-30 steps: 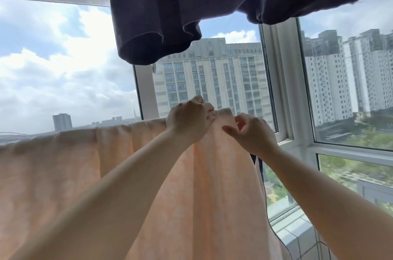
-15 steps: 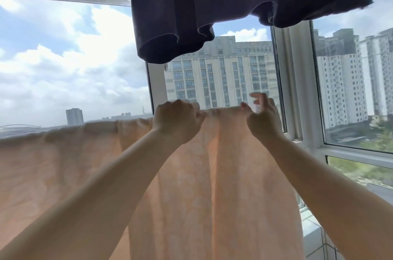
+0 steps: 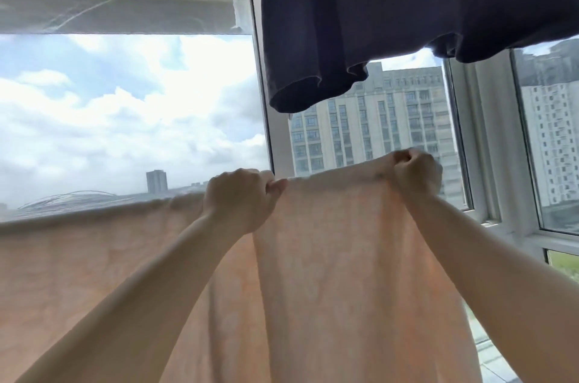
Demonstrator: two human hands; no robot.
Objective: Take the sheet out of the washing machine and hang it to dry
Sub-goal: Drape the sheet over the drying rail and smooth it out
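Head view: whatever carries the sheet [image 3: 329, 273] is hidden under its top fold, so the line or rail cannot be made out. The sheet, one pale peach piece, hangs across the lower half of the picture in front of the window [image 3: 125, 116]; its left end and its bottom run out of the picture. Two hands are up at its top edge, well apart. The left hand [image 3: 241, 197] is clenched on the top edge, fingers curled over the cloth and thumb pinching against them. The right hand [image 3: 415, 171] grasps the edge further right and a little higher, fingers curled round a bunch of cloth; its fingertips are hidden behind the fold. Between the two grips the edge is pulled flat, and a vertical fold drops below the left hand. Both forearms are bare and cut off at the lower edge. One dark garment [image 3: 391, 13] hangs above, its top cut off. Outside stand several tall buildings [image 3: 369, 122], hazy through the glass.
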